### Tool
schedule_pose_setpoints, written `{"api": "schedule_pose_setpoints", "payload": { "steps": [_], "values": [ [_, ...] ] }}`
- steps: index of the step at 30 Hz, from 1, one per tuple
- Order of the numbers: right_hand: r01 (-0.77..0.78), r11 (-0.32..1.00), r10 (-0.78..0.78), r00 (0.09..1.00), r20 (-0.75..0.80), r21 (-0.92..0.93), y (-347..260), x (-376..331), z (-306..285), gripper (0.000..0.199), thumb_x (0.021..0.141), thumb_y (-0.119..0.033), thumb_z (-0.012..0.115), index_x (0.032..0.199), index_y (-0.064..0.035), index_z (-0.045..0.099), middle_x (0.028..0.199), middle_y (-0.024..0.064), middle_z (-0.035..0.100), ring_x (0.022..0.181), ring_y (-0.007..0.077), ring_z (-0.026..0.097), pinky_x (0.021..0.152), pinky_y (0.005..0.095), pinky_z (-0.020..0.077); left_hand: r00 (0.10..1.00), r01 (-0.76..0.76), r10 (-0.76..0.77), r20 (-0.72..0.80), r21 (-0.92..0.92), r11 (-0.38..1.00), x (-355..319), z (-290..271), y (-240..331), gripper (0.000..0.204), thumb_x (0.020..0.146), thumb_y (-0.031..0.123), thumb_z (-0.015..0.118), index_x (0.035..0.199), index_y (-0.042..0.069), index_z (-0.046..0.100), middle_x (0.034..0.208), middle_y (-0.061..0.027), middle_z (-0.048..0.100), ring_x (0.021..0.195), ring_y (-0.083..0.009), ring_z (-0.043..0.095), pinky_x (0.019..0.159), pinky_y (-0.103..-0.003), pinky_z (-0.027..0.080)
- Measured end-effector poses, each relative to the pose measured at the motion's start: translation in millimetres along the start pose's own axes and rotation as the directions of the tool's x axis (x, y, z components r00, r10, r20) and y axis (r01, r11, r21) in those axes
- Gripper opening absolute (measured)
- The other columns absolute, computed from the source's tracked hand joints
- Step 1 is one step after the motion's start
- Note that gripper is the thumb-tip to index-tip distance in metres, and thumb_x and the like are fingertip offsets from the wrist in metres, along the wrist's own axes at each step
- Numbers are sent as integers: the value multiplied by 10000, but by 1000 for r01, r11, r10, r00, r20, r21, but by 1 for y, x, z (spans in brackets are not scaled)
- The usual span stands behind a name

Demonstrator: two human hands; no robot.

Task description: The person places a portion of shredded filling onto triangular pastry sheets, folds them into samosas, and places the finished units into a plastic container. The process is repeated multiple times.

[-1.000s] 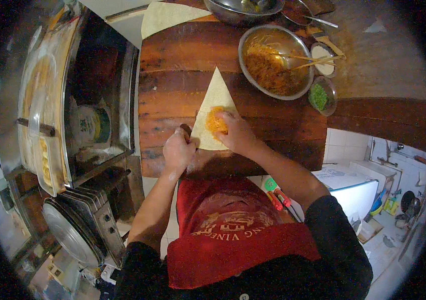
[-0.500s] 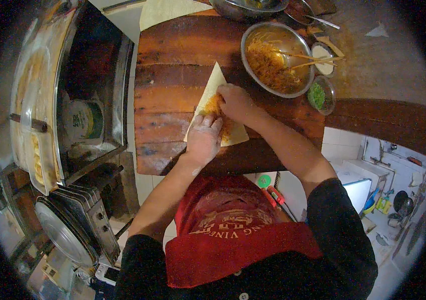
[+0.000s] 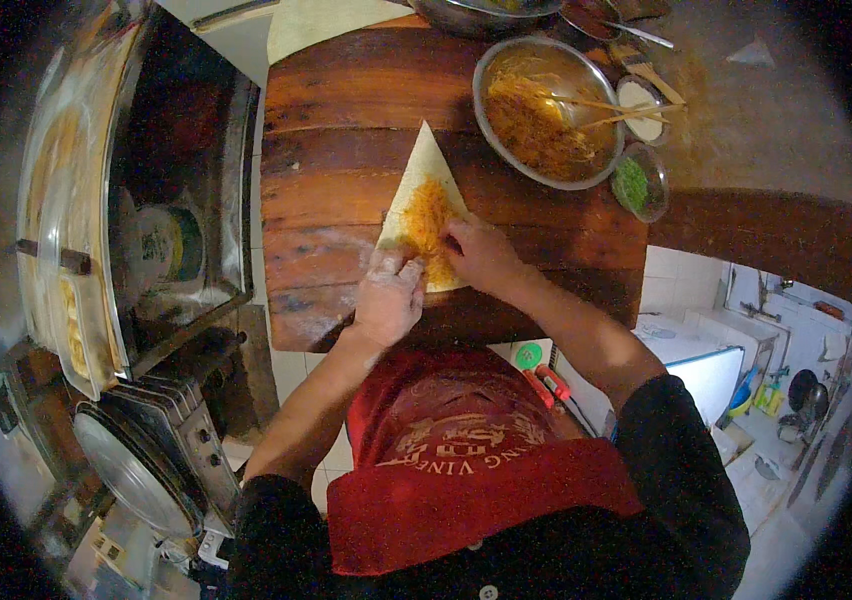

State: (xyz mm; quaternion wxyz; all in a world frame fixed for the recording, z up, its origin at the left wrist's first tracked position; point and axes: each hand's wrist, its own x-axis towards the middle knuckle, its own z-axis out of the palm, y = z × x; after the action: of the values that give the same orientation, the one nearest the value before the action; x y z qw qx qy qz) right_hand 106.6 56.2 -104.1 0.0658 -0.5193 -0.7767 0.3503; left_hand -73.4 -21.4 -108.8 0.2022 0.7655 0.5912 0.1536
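Observation:
A pale triangular dough sheet [image 3: 420,163] lies on the wooden board, its point facing away from me. Orange shredded filling [image 3: 428,212] is spread over its middle and near part. My left hand [image 3: 389,300], dusted with flour, has its fingers curled over the lower left edge of the dough. At the right edge, my right hand [image 3: 483,252] rests with bent, closed fingertips against the filling; what is between them is hidden. Beyond it, at the upper right, a steel bowl [image 3: 479,110] holds more of this orange filling, with chopsticks [image 3: 596,103] lying across its rim.
Beside the bowl stand a small dish of white powder [image 3: 640,110] and a clear bowl of chopped greens [image 3: 632,186]. Another dough sheet [image 3: 321,25] lies at the far left of the wooden board [image 3: 326,180]. An open metal cabinet [image 3: 246,200] stands at the left.
My right hand has moved nearer to me along the dough's right edge, uncovering more filling. My left hand has shifted slightly nearer and left.

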Motion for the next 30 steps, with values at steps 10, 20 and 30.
{"api": "schedule_pose_setpoints", "payload": {
  "steps": [10, 20, 30],
  "values": [
    [57, 998, -55, 987, -148, 6, 12, -19, 8, 297, 773, -88, 611, 1060, -14, 610, 1040, 211, 602, 958, 397, 597, 824, 461, 499, 987, -141, 131, 97, 108, 984, 42, -9, -5, 451, 740, 80, 641, 1189, 51, 608, 1147, -156, 575, 1097, -353, 497, 921, -437, 460],
    [63, 993, -54, 995, 87, -100, 14, -23, 17, 253, 775, -83, 610, 1021, -22, 612, 1009, 185, 603, 902, 383, 600, 773, 456, 508, 978, -193, 182, 102, 102, 976, 7, -3, 9, 358, 783, 117, 580, 1125, 27, 634, 1172, -150, 588, 1101, -348, 514, 949, -446, 432],
    [-154, 804, 178, 984, 15, 574, -12, -15, -77, 179, 835, -120, 687, 982, -29, 642, 800, 76, 662, 710, 163, 635, 626, 278, 509, 973, 65, -103, -207, -181, 981, -33, -22, -25, 272, 799, 51, 636, 1070, 41, 625, 1082, -177, 608, 971, -379, 580, 849, -455, 488]
  ]
}}
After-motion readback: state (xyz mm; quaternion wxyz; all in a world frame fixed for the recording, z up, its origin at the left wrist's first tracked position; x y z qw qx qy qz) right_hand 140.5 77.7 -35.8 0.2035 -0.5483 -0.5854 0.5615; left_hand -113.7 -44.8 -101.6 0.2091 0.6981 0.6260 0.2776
